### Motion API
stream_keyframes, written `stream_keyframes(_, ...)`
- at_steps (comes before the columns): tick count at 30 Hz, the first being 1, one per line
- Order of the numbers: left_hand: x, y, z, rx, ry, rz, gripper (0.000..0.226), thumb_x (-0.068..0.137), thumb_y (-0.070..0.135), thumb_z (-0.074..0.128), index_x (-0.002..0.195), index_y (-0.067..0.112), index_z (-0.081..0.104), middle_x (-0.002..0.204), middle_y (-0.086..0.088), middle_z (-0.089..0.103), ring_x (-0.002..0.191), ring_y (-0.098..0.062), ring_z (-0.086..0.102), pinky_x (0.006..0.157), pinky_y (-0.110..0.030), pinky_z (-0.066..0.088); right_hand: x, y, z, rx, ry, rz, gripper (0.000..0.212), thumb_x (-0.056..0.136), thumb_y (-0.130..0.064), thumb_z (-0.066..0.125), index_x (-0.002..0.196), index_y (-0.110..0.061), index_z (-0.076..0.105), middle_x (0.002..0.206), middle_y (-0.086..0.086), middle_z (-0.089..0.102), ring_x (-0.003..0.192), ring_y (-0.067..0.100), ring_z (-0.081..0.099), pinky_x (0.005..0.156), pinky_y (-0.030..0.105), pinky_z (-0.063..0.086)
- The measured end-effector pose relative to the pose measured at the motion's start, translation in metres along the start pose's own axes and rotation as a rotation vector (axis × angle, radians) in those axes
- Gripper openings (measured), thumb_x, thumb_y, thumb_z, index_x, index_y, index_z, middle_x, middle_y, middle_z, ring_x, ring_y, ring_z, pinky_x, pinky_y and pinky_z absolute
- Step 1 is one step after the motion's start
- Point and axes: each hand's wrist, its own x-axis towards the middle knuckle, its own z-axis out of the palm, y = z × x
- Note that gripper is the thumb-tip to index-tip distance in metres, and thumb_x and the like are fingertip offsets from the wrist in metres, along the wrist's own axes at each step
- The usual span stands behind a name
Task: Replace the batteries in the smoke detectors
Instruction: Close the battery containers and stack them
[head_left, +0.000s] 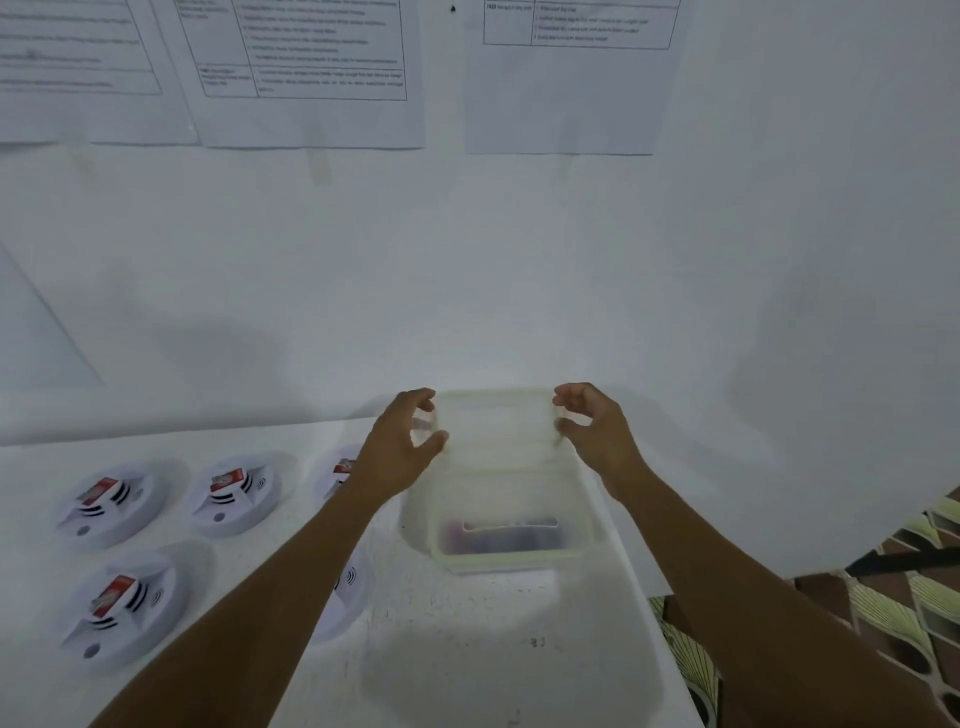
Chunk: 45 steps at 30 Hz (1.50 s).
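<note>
Here the left hand (402, 441) and right hand (592, 426) pinch a translucent lid (496, 431) between their fingers (418, 399), holding it above the container (418, 514) (probably to reach its dark contents (498, 540), perhaps batteries), while the smoke detectors (236, 493) lie on the worktop (467, 649), left of the fingers.

Outstretched left hand (402, 447) and right hand (597, 431), fingers (422, 399) pinched.

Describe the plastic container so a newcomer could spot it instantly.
Find the white table against the wall. Right of the round smoke detectors stands the plastic container. It alone is rectangular and translucent, its lid tilted up, pinched by the left hand and right hand.
</note>
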Motion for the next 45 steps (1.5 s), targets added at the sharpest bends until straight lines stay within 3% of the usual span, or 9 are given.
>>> stream_keyframes(4,0.002,-0.004,-0.003,-0.109,-0.007,-0.164,0.059,0.083,0.022,0.076,0.134,0.017,0.048,0.128,0.002,0.049,0.101,-0.019,0.063,0.089,-0.035,0.054,0.0,0.001,0.0,-0.056,0.02,0.056,0.033,0.086,0.001,0.066,0.11,-0.021,0.064,0.114,-0.003,0.064,0.1,0.018,0.063,0.085,0.032,0.054)
stream_keyframes(9,0.003,-0.007,-0.006,-0.366,-0.047,-0.295,0.053,0.082,0.011,0.076,0.128,0.017,0.052,0.13,-0.002,0.053,0.098,-0.028,0.068,0.084,-0.047,0.058,0.002,0.004,-0.002,0.043,-0.046,0.122,0.033,0.086,0.002,0.067,0.112,-0.018,0.063,0.118,0.006,0.057,0.1,0.025,0.064,0.082,0.041,0.06)
stream_keyframes(17,0.016,0.003,0.0,-0.124,0.03,-0.24,0.05,0.083,0.017,0.075,0.128,0.011,0.053,0.121,0.0,0.061,0.109,-0.018,0.06,0.1,-0.037,0.047,0.016,0.001,0.007,-0.053,0.038,0.135,0.025,0.089,-0.006,0.068,0.109,-0.021,0.063,0.112,0.002,0.066,0.099,0.018,0.065,0.091,0.038,0.055)
stream_keyframes(25,0.017,0.008,0.004,-0.257,0.052,-0.307,0.049,0.084,0.005,0.071,0.128,0.016,0.053,0.12,-0.011,0.065,0.1,-0.023,0.066,0.094,-0.039,0.053,0.013,0.0,0.011,-0.085,0.065,0.145,0.027,0.09,-0.009,0.062,0.111,-0.026,0.062,0.107,0.005,0.069,0.092,0.02,0.067,0.082,0.036,0.056)
stream_keyframes(30,0.02,0.013,0.003,-0.053,-0.072,-0.225,0.059,0.089,0.018,0.069,0.14,0.015,0.041,0.132,-0.009,0.055,0.102,-0.018,0.058,0.083,-0.024,0.049,0.019,-0.005,0.002,-0.194,-0.097,0.118,0.037,0.09,-0.012,0.064,0.121,-0.029,0.056,0.119,0.005,0.064,0.1,0.021,0.065,0.091,0.039,0.056)
stream_keyframes(34,0.026,0.011,-0.003,0.107,-0.146,-0.17,0.087,0.073,0.05,0.078,0.144,0.021,0.038,0.147,-0.001,0.04,0.125,-0.018,0.048,0.102,-0.037,0.045,0.019,-0.005,0.0,-0.358,-0.179,-0.055,0.06,0.081,-0.034,0.079,0.133,-0.03,0.052,0.139,-0.006,0.047,0.123,0.014,0.051,0.099,0.031,0.044)
stream_keyframes(37,0.031,0.009,-0.007,0.122,-0.261,-0.171,0.106,0.059,0.061,0.082,0.146,0.026,0.033,0.157,0.002,0.029,0.141,-0.019,0.033,0.112,-0.045,0.036,0.024,-0.005,-0.001,-0.408,-0.316,-0.126,0.09,0.071,-0.044,0.085,0.146,-0.033,0.037,0.155,-0.008,0.034,0.141,0.014,0.034,0.113,0.041,0.036)
stream_keyframes(42,0.038,0.009,-0.004,0.149,-0.279,-0.148,0.115,0.049,0.061,0.087,0.145,0.022,0.037,0.146,0.002,0.044,0.133,-0.02,0.043,0.108,-0.045,0.041,0.039,-0.014,-0.003,-0.507,-0.459,-0.186,0.11,0.062,-0.047,0.089,0.151,-0.037,0.026,0.155,-0.013,0.035,0.137,0.011,0.038,0.113,0.034,0.034)
stream_keyframes(45,0.039,0.005,-0.001,0.234,-0.225,-0.115,0.114,0.05,0.063,0.086,0.144,0.02,0.037,0.145,0.001,0.046,0.13,-0.021,0.045,0.107,-0.042,0.042,0.042,-0.011,-0.001,-0.606,-0.426,-0.252,0.112,0.059,-0.05,0.089,0.151,-0.034,0.028,0.15,-0.013,0.04,0.133,0.012,0.041,0.109,0.033,0.036)
